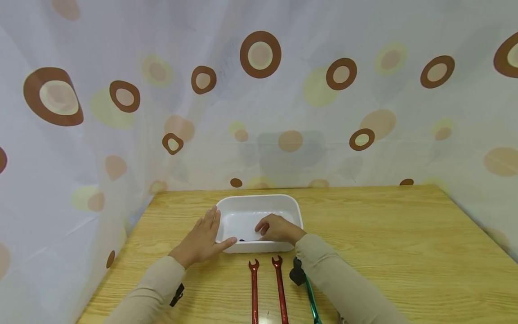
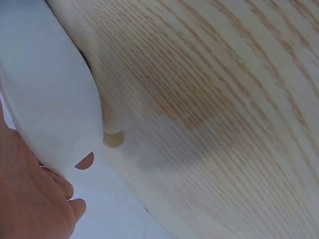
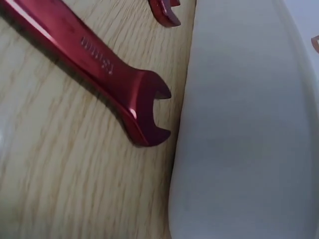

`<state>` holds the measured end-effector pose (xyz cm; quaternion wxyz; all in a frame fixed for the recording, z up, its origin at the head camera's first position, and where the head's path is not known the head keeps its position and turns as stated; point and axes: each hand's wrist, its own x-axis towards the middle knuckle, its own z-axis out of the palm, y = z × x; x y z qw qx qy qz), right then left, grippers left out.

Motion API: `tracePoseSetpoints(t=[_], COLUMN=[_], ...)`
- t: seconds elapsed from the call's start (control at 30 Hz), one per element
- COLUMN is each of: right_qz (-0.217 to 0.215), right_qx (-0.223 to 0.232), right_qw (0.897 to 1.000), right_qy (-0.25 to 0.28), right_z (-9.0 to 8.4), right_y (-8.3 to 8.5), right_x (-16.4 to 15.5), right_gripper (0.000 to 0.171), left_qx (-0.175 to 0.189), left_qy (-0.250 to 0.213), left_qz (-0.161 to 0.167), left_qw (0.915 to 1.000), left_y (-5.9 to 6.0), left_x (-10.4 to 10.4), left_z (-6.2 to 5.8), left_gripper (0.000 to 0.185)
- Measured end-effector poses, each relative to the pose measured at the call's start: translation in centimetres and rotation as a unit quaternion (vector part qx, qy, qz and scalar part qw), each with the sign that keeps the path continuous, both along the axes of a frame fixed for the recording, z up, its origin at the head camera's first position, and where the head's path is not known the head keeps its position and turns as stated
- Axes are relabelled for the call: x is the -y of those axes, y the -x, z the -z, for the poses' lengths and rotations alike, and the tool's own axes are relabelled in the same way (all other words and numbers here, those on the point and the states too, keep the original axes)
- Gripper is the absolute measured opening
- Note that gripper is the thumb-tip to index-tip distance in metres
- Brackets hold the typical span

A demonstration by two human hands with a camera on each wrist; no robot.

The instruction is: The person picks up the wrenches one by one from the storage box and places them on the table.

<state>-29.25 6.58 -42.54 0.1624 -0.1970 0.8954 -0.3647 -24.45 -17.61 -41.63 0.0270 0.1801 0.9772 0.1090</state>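
Two red wrenches [image 1: 267,288] lie before the white tray [image 1: 291,211]; left hand [image 1: 201,240] flat against it, right hand [image 1: 277,228] curled inside, grasp unclear.

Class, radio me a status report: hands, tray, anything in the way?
Left hand flat against white tray. Right hand curled inside it. Two red wrenches and a green-handled tool lie nearby, clear.

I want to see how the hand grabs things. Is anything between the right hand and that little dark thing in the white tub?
Nothing visible. The right hand reaches over the near rim of the white tub, fingers curled down beside the dark thing. Whether they touch it is unclear. The left hand rests flat against the tub's left side.
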Motion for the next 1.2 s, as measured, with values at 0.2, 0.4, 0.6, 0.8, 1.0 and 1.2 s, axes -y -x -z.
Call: tracePoseSetpoints(t=[0.2, 0.4, 0.6, 0.8, 1.0, 1.2], right_qz=[-0.026, -0.048, -0.052, -0.037, -0.012, -0.012], right_qx=[-0.029, -0.062, -0.102, -0.137, -0.158, -0.146], right_qw=[0.999, 0.996, 0.992, 0.986, 0.981, 0.983], right_qy=[-0.025, -0.042, -0.054, -0.089, -0.116, -0.114], right_z=[0.17, 0.31, 0.56, 0.54, 0.57, 0.67], right_y=[0.38, 0.59, 0.77, 0.95, 0.84, 0.91], right_x=[0.27, 0.25, 0.28, 0.51, 0.54, 0.58], right_gripper=[0.016, 0.01, 0.009, 0.012, 0.021, 0.025], left_qx=[-0.005, -0.007, -0.006, -0.006, -0.004, -0.001], left_qy=[-0.001, -0.003, -0.002, -0.004, -0.004, -0.003], left_qz=[0.004, 0.008, 0.006, 0.006, 0.004, 0.001], left_qw=[1.0, 0.9999, 1.0, 1.0, 1.0, 1.0], left_y=[0.1, 0.05, 0.04, 0.08, 0.14, 0.16], left_x=[-0.01, 0.0, 0.0, 0.07, 0.06, 0.08], left_z=[0.22, 0.13, 0.11, 0.12, 0.16, 0.23], left_gripper=[0.1, 0.099, 0.099, 0.098, 0.099, 0.099])
